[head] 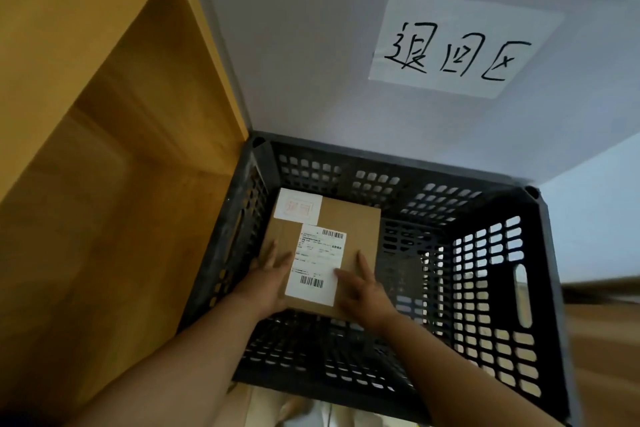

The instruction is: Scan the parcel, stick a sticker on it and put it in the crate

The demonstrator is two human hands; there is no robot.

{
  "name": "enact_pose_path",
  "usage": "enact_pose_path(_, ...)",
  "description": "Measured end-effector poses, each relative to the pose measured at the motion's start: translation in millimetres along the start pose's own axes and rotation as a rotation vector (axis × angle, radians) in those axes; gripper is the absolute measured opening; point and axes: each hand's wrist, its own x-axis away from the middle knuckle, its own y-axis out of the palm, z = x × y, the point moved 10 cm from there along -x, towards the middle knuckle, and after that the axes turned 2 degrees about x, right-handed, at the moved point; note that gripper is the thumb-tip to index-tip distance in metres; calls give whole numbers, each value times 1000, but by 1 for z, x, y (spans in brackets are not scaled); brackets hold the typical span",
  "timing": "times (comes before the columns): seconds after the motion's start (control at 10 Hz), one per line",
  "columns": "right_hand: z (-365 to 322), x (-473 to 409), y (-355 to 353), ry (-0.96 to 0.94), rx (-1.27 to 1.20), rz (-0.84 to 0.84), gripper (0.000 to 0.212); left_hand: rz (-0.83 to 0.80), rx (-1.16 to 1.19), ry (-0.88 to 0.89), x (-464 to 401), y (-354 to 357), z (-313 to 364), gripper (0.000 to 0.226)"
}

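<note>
A brown cardboard parcel (353,229) lies low inside the black slatted crate (533,288), toward its left wall. A white shipping label (317,263) with two barcodes covers the parcel's middle, and a white sticker (299,206) with a faint red stamp sits on its far left corner. My left hand (268,282) grips the parcel's near left edge, fingers spread on top. My right hand (362,291) holds the near right edge, thumb resting on the label. Both forearms reach down into the crate.
A wooden shelf unit (114,156) stands tight against the crate's left side. Behind the crate is a white wall with a paper sign (460,45) bearing handwritten black characters. Wooden floor (602,340) shows at the right.
</note>
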Motion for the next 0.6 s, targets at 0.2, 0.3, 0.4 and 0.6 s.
enact_pose_path(0.2,-6,7,-7,11,175,-16,56,16,-108,-32,1,-6,6,86)
enact_pose_path(0.3,-10,15,-21,31,299,21,59,159,-147,3,6,-30,25,74)
enact_pose_path(0.4,-20,33,-50,40,222,142,56,335,-34,70,18,-60,51,61)
enact_pose_path(0.6,-44,98,-122,-40,141,491,35,614,124,292,66,-105,122,51)
